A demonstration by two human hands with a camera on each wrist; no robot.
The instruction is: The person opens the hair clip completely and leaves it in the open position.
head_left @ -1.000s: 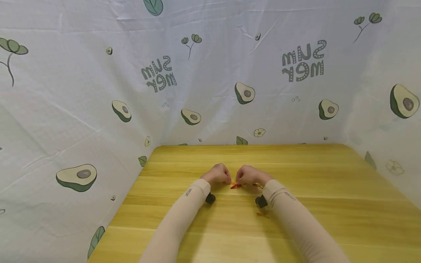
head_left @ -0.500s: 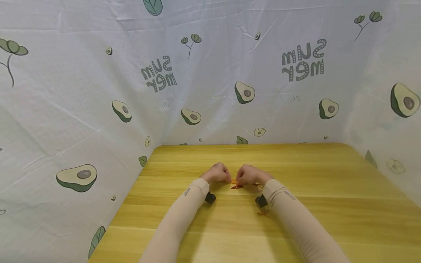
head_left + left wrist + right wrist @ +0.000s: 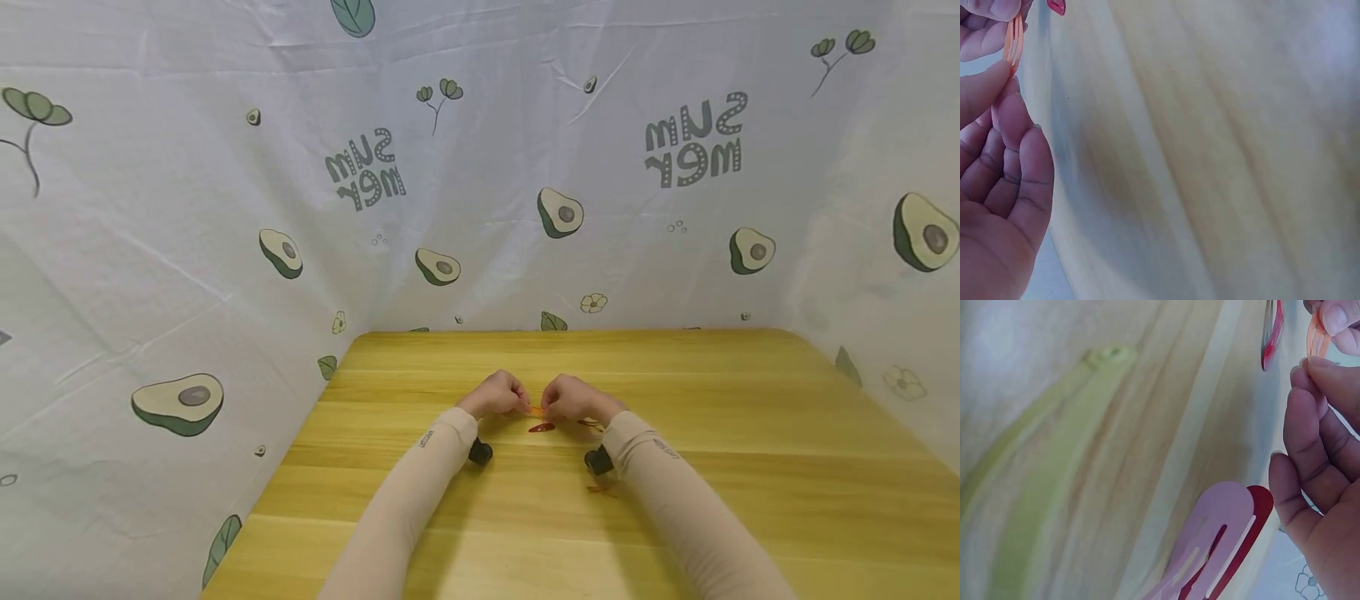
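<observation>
Between my two hands is an orange snap hair clip [image 3: 536,412]. My left hand [image 3: 498,395] pinches one end of it with thumb and index finger, the other fingers loosely bent. At the other end, my right hand [image 3: 572,397] pinches it the same way. The left wrist view shows slots running along the orange clip [image 3: 1015,40]. Just below the hands, a red hair clip [image 3: 541,427] lies on the table, apart from both. Whether the orange clip is snapped or unsnapped is too small to tell.
Near my right hand lie a pink hair clip [image 3: 1219,506] and a dark red one [image 3: 1264,503], overlapping in that view. A yellow-green clip [image 3: 1041,487] is closer to the right wrist camera. A printed cloth [image 3: 487,192] hangs behind the wooden table [image 3: 420,358].
The orange clip has gone from tilted and mostly covered to nearly level between my fingertips. More of the red clip shows below the hands. The arms have barely moved.
</observation>
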